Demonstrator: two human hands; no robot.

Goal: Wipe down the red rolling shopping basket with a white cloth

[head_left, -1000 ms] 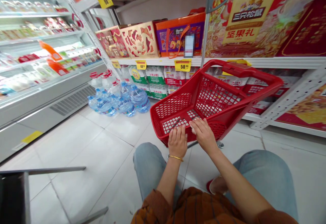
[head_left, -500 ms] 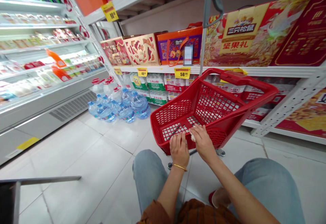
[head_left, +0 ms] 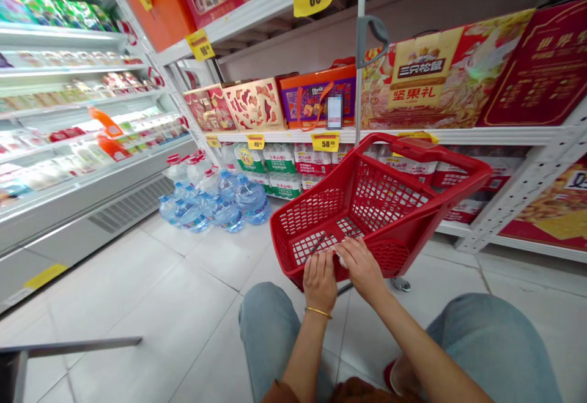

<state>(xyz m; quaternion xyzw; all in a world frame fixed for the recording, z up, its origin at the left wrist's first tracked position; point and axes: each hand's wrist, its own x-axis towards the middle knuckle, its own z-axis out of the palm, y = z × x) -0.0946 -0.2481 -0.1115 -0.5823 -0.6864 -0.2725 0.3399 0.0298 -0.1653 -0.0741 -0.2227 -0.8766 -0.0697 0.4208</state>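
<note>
While a chiller cabinet and a cluster of water bottles fill the left side, the left hand lies palm down with straight fingers on the near rim of the red basket, gripping nothing. Just beside it the right hand, wrist bent inward, covers a small white scrap at the same rim; whether those fingers pinch it I cannot tell. The basket stands tilted on the floor before the shelves. Empty and made of stiff mesh plastic, it probably handles light, best taken by its thick rim or handle.
</note>
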